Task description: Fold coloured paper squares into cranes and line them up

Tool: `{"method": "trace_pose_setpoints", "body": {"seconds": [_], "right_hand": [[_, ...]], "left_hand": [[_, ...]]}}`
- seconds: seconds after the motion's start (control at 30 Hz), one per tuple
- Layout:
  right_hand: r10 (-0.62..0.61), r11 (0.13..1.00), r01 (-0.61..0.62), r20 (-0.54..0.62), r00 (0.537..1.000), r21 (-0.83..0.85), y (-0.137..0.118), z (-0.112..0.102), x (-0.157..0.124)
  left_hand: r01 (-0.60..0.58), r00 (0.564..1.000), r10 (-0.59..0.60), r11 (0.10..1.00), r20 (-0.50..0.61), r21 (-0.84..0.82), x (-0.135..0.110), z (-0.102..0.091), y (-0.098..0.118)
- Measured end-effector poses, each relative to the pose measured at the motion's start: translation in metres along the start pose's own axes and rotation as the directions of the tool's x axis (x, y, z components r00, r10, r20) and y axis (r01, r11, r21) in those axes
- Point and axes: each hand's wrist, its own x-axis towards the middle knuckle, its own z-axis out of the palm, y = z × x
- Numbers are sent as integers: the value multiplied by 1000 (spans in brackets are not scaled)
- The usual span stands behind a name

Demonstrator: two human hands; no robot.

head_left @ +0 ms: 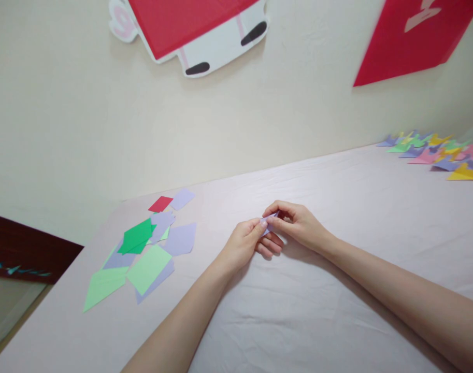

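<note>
A small folded piece of lavender paper is held between my two hands, just above the cloth-covered surface. My left hand pinches its near left part, thumb on top and the other fingers curled beneath. At the upper right end of the paper, the thumb and index finger of my right hand close on it. Much of the paper is hidden by my fingers, so its full shape cannot be made out.
Loose paper sheets lie to the left: green, light green, lavender and red. Several folded paper pieces stand in rows at the far right. A wall with red decorations rises behind the pale cloth.
</note>
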Motion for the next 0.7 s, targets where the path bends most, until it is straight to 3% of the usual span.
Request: {"method": "trace_pose_setpoints", "body": {"seconds": [0.2, 0.43, 0.7], "right_hand": [[26, 999, -24, -31, 999, 48, 0, 0, 0], [68, 989, -64, -23, 997, 135, 0, 1, 0], [96, 984, -85, -65, 993, 158, 1, -2, 2]], "left_hand": [[-83, 981, 109, 983, -158, 166, 2, 0, -8], [-120, 960, 191, 941, -205, 315, -2, 7, -5], [-108, 946, 201, 934, -253, 340, -4, 8, -4]]}}
